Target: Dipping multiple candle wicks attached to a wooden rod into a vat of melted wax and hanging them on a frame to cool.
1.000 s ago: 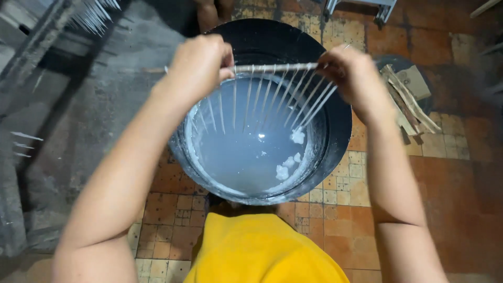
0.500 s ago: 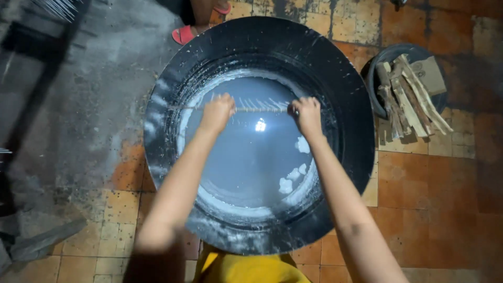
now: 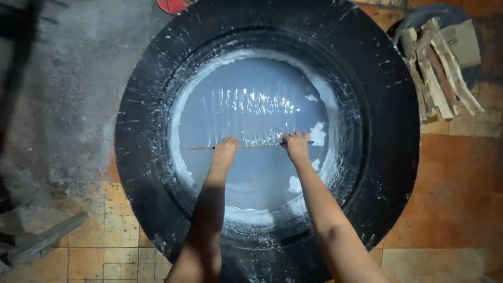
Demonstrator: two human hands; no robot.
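A thin wooden stick [image 3: 251,146] lies level across a big black tub [image 3: 393,157], just at the surface of pale grey liquid [image 3: 251,115].

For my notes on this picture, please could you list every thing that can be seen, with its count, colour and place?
vat: one, black with white splashes, centre, wide round rim.
liquid: one pool, pale grey-white, inside the vat.
white lumps: a few, floating right of centre.
stick: one, thin, brown, level across the liquid, gripped by both hands.
wood pieces: several, pale brown, upper right, in a dark round container.
red object: one, top edge, mostly cut off.
floor tiles: orange-brown, right and bottom.
concrete floor: grey, left.
left hand: one, on the stick.
right hand: one, on the stick.
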